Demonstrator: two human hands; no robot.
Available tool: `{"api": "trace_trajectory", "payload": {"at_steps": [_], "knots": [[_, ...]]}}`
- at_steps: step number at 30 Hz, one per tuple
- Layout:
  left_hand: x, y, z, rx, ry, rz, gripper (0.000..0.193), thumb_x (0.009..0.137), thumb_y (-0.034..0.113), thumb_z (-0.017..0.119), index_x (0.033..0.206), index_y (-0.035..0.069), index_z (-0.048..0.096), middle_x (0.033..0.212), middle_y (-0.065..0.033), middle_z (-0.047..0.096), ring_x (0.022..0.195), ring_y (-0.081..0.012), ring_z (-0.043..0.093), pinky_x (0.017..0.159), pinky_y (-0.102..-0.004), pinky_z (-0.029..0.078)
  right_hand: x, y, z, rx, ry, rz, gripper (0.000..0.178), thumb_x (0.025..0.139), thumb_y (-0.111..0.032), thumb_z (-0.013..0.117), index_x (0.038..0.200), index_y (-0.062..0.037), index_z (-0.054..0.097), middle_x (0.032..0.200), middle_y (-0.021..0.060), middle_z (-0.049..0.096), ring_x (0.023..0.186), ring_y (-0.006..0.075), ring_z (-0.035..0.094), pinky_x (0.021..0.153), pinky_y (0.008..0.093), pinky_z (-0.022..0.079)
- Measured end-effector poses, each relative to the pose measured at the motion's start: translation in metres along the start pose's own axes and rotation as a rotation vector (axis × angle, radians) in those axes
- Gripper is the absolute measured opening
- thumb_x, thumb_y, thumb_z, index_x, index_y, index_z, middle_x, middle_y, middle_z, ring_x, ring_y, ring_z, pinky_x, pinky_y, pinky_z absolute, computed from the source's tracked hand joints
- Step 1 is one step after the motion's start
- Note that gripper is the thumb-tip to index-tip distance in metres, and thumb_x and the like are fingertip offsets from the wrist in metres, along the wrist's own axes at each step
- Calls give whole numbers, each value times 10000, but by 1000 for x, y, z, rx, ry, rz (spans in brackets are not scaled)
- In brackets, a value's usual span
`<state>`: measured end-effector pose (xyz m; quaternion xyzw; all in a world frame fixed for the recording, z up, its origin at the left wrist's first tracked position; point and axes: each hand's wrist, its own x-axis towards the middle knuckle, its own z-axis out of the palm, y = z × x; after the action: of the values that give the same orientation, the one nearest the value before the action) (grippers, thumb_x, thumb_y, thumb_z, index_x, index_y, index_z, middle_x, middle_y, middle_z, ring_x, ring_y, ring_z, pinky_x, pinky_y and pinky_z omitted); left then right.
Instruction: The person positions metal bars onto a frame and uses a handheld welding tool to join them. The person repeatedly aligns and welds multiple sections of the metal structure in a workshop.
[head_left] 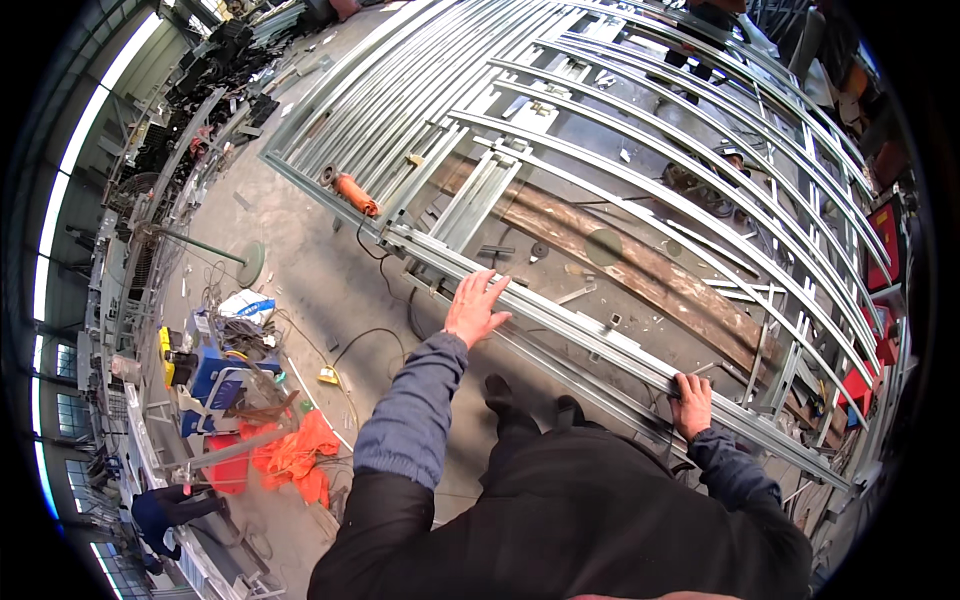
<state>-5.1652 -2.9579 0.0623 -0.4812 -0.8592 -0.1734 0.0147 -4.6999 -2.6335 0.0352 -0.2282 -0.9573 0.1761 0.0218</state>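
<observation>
A long silvery metal rail (590,338) runs in front of me along the near edge of a metal frame. My left hand (476,308) lies on it, fingers spread and resting over its top. Farther right, my right hand (692,405) has its fingers curled over the same rail, with the thumb side hidden. Left of my left hand, an orange power tool that looks like an angle grinder (355,194) lies on the frame's edge, its cord hanging down.
Parallel curved metal bars (640,180) stretch away beyond the rail. A rusty steel beam (640,270) lies beneath them. On the left are a blue tool box (220,365), orange cloth (300,450), cables and a round-based stand (250,262). A person (165,515) bends over at lower left.
</observation>
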Motion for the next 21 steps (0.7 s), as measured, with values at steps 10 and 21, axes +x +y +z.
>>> {"api": "trace_trajectory", "payload": {"at_steps": [10,21], "knots": [[48,-133,41,-157,-160,436,616,858,505,810,1387,218,682,1223,-56,598,1182,-278,575,1059,-438,447,13,-41,6,-150,-31,290,599,793,7,772,1364,-75,611,1348,163,632,1283,429,561,1109,488,477],[48,-152,47,-239,-153,431,622,805,511,839,1359,261,706,1154,-27,582,1131,-259,562,1011,-413,445,28,-52,19,-254,-114,426,626,795,59,722,1396,-72,603,1405,169,615,1295,424,573,1106,471,498]]}}
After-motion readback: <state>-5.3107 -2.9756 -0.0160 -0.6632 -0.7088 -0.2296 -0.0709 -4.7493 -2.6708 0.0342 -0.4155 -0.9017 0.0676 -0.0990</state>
